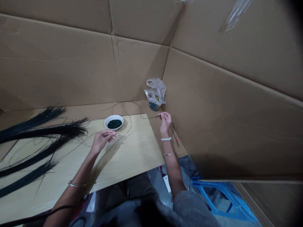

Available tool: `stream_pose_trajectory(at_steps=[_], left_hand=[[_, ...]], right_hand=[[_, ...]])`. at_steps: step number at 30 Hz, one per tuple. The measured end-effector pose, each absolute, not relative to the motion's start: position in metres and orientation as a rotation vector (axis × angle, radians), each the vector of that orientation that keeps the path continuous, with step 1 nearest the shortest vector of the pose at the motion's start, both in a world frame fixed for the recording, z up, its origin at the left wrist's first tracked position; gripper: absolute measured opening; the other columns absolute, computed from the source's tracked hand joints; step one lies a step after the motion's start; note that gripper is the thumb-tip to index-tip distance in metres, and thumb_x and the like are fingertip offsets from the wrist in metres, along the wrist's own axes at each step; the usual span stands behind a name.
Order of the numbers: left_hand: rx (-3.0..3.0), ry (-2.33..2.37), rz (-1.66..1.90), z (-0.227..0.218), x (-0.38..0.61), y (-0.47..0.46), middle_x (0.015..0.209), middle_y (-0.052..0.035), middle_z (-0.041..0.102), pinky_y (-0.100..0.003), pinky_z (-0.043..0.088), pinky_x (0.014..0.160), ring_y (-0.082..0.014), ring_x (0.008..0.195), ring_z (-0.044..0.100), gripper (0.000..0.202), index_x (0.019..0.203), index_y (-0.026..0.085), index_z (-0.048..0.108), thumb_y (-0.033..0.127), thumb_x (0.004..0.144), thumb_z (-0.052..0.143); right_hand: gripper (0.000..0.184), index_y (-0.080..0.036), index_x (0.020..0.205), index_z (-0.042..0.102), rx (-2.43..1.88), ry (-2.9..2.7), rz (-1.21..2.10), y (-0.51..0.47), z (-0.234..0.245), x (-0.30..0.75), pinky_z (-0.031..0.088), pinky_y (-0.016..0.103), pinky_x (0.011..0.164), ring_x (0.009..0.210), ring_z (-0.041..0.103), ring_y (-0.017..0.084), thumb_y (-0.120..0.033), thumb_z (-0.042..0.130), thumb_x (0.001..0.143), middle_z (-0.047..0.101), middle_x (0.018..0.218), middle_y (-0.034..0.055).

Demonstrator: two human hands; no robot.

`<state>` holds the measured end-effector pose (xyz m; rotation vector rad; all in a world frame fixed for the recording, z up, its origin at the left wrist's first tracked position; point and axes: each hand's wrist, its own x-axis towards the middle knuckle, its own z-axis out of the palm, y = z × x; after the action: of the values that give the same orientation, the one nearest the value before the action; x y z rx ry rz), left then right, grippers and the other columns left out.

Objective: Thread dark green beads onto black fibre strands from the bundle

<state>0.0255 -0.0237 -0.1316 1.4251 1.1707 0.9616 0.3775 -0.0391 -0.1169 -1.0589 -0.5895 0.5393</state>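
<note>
While apparently pinching wire (148, 117); right hand (165, 122)

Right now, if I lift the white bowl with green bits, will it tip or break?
The white bowl looks like smooth ceramic, so it may feel slippery and could chip if dropped. It sits low on the wooden board, so probably won't tip. The loose dark green bits might spill if tilted.

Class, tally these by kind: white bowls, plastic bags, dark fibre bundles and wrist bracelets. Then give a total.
White bowl: 1
Plastic bag: 1
Dark fibre bundles: 4
Wrist bracelets: 3
Total: 9
</note>
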Motion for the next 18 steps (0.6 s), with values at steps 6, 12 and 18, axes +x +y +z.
stream_pose_trajectory(at_steps=[6, 12, 18], left_hand=[[1.406, 1.184, 0.997, -0.141, 0.018, -0.02, 0.074, -0.0098, 0.073, -0.029, 0.048, 0.051, -0.0164, 0.052, 0.059, 0.038, 0.08, 0.018, 0.072, 0.054, 0.069, 0.08], [1.359, 1.208, 1.012, -0.14, 0.015, -0.022, 0.073, -0.0088, 0.074, -0.028, 0.048, 0.052, -0.0154, 0.052, 0.059, 0.041, 0.081, 0.016, 0.073, 0.053, 0.066, 0.083], [1.344, 1.209, 1.006, -0.133, 0.019, -0.026, 0.071, -0.009, 0.073, -0.029, 0.047, 0.051, -0.0164, 0.05, 0.057, 0.038, 0.077, 0.018, 0.073, 0.052, 0.064, 0.083]], right_hand=[[0.02, -0.021, 0.087, 0.06, -0.832, -0.554, 0.83, 0.001, -0.084, 0.33, 0.053, 0.025, 0.071, 0.066, 0.063, 0.01, -0.037, 0.071, 0.083, 0.068, 0.073, -0.0027], [0.018, -0.022, 0.084, 0.063, -0.764, -0.549, 1.094, -0.003, -0.09, 0.302, 0.03, 0.019, 0.04, 0.042, 0.039, 0.003, -0.037, 0.072, 0.087, 0.057, 0.062, -0.0072], [0.023, -0.022, 0.082, 0.063, -0.772, -0.548, 1.156, -0.016, -0.096, 0.297, 0.02, 0.02, 0.036, 0.04, 0.028, 0.004, -0.043, 0.066, 0.092, 0.055, 0.064, -0.0062]])
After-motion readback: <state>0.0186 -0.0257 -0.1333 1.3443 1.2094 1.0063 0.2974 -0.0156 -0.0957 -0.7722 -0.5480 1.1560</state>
